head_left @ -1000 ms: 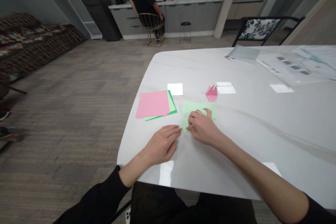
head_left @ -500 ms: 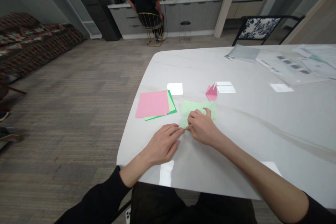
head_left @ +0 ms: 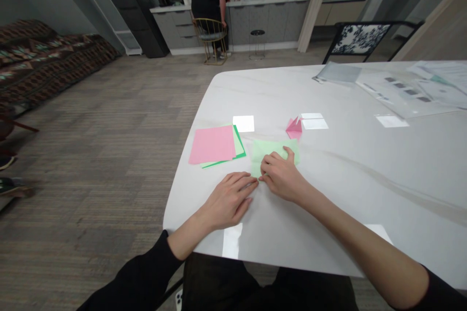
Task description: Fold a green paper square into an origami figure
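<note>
Even indoor light, white glare patches (head_left: 243,124) on the glossy tabletop (head_left: 339,170), faint shadows, wide-angle bowing at the edges.

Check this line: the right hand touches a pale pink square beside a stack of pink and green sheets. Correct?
No: the head view shows the right hand touching a pale green paper square, not pink, beside the stack of pink and green sheets.

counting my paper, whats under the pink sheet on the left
The pink sheet lies on a pale green sheet and a darker green sheet, both showing at its right and lower edges. The pink covers the rest, so any further sheets can't be seen.
</note>
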The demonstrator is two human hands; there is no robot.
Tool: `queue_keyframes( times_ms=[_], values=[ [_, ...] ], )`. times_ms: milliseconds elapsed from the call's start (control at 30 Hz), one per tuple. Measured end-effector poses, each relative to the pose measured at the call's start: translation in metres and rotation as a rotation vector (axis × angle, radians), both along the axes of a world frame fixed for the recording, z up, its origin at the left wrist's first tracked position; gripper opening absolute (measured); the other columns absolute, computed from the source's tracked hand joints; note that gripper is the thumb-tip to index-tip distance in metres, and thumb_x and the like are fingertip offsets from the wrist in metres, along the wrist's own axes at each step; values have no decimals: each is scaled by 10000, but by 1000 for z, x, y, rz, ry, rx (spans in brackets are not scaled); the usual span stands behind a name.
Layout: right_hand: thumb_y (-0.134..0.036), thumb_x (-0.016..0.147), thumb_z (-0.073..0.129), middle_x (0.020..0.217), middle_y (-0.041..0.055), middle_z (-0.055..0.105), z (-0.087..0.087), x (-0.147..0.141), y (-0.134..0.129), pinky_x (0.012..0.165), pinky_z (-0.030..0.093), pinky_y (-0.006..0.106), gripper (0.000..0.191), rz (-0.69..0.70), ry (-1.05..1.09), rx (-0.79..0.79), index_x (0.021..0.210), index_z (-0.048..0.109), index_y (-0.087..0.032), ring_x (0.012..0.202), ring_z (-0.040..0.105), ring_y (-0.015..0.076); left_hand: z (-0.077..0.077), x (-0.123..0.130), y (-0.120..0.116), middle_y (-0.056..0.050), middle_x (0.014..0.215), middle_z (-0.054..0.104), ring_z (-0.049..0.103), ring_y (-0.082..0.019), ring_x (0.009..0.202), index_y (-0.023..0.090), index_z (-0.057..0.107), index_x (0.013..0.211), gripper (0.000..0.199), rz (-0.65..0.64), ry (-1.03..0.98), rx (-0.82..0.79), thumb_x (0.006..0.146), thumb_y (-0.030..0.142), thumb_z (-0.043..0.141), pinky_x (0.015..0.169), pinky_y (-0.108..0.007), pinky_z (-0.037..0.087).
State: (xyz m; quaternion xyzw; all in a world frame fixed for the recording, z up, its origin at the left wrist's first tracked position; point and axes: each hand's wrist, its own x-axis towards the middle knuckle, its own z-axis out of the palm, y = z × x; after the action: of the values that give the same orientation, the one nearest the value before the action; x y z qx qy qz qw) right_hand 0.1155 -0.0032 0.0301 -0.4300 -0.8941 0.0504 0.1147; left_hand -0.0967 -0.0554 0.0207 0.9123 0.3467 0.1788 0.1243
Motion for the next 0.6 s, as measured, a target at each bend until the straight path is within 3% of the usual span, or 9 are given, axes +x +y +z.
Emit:
queue_keyframes(
  times_ms=[200, 600],
  values=[
    [-169, 885, 562, 860, 9, 629, 1, 7, 3, 1068, 139, 520, 116, 60, 46, -74, 777, 595, -197, 918, 537, 195, 0, -2, 0, -123, 1331, 577, 481, -288, 1288, 198, 480, 1377, 447, -5, -11, -3, 934, 220, 429, 1051, -532, 407],
    [-90, 842, 540, 816, 3, 649, 2, 2, 4, 1049, 158, 501, 152, 41, 83, -135, 722, 548, -183, 886, 561, 184, -1, -1, 0, -122, 1319, 584, 476, -283, 1290, 185, 482, 1377, 448, -3, -6, 1, 932, 221, 446, 1064, -513, 399]
  ],
)
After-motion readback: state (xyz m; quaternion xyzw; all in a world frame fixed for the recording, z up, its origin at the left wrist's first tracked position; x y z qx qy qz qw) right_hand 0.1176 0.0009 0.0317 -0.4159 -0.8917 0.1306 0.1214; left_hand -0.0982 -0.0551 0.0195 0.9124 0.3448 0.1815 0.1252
